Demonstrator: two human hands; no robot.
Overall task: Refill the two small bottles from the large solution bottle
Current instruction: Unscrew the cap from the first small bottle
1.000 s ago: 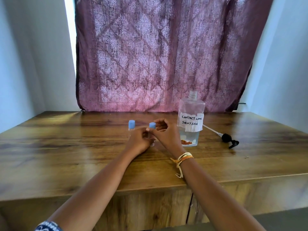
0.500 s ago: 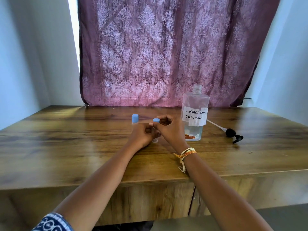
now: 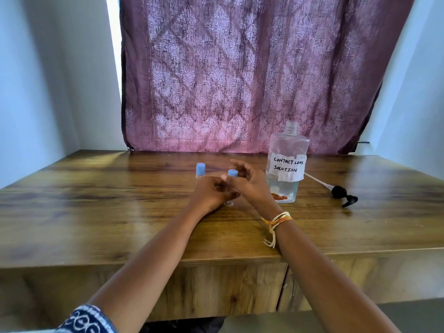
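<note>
Centrally, both hands' fingers clamp one small bottle point(image 3: 232, 174) — second bottle point(image 3: 200, 169) behind, solution bottle point(image 3: 287, 164) right, pump point(image 3: 341, 194) beyond.

A yellow-orange thread bracelet point(image 3: 276, 218) circles the right wrist; a blue-and-white patterned sleeve point(image 3: 86, 319) covers the left arm.

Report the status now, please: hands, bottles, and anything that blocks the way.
Left hand grips near small bottle; right hand pinches its blue cap. Other small bottle capped. Large solution bottle open, low. Pump lies aside; nothing blocking.
</note>
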